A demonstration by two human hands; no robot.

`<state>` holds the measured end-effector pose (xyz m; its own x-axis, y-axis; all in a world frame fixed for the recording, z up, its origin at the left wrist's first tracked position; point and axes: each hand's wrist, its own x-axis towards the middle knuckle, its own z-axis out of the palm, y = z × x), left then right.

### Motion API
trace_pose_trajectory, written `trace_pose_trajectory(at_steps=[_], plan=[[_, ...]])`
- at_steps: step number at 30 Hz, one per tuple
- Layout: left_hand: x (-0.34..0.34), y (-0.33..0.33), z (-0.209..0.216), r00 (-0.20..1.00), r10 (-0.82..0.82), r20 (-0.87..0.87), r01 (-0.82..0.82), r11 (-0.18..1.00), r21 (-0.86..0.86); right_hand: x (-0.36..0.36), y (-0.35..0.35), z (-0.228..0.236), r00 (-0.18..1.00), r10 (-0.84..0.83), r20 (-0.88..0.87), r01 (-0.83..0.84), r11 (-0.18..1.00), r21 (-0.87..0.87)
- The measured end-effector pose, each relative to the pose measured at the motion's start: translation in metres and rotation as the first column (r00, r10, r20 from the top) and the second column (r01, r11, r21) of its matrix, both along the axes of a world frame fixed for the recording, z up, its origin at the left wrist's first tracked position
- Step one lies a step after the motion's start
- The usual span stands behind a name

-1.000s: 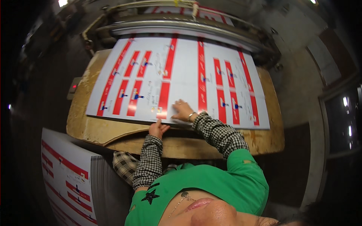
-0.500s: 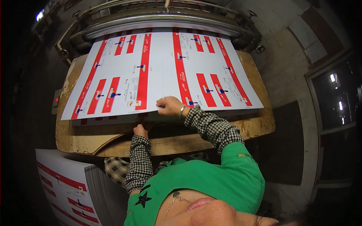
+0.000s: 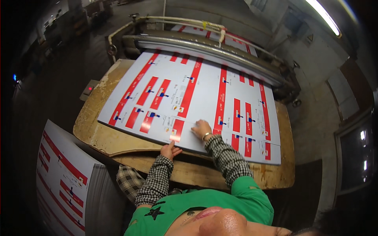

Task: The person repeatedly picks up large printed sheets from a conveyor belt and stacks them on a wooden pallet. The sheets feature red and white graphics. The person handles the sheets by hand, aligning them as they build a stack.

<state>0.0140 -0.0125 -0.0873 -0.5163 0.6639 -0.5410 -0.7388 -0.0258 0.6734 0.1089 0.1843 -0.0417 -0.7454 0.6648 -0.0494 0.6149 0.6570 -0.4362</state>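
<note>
A large white printed sheet [image 3: 204, 86] with red bands runs from a wooden table into a roller machine. It overlaps a similar sheet [image 3: 197, 145] beneath, whose near strip shows. My right hand [image 3: 202, 129] rests on the paper by the upper sheet's near edge, fingers bent and loosely spread. At the front edge of the lower sheet is my left hand [image 3: 170, 150], thumb near the edge and fingers stretched to the right. Neither hand shows anything gripped.
The metal roller [image 3: 212, 51] spans the table's far side. A worn wooden tabletop [image 3: 98, 133] has a curved cut at its front. A tall stack of printed sheets [image 3: 63, 177] stands at lower left. A small box with a red light [image 3: 89, 89] sits at the table's left.
The sheet's near edge, lifted in my right hand before, now lies down on the paper beneath, farther toward the roller. My left hand has come up to the front edge. The view has tilted.
</note>
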Motion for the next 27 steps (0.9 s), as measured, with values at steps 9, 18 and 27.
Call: trace_pose_trajectory(at_steps=[9, 18, 27], plan=[[-0.002, -0.041, 0.007, 0.987, -0.117, 0.112, 0.109, 0.991, 0.080, 0.030, -0.072, 0.013, 0.861, 0.446, 0.245, -0.440, 0.894, -0.083], [0.005, -0.035, 0.005, 0.982, 0.109, 0.155, -0.078, 0.978, -0.193, 0.047, -0.065, 0.062, 0.931, 0.301, -0.207, -0.346, 0.909, -0.233], [0.003, -0.028, 0.004, 0.995, 0.030, 0.094, -0.025, 0.998, -0.055, 0.050, -0.060, 0.010, 0.931, 0.315, -0.183, -0.360, 0.873, -0.328]])
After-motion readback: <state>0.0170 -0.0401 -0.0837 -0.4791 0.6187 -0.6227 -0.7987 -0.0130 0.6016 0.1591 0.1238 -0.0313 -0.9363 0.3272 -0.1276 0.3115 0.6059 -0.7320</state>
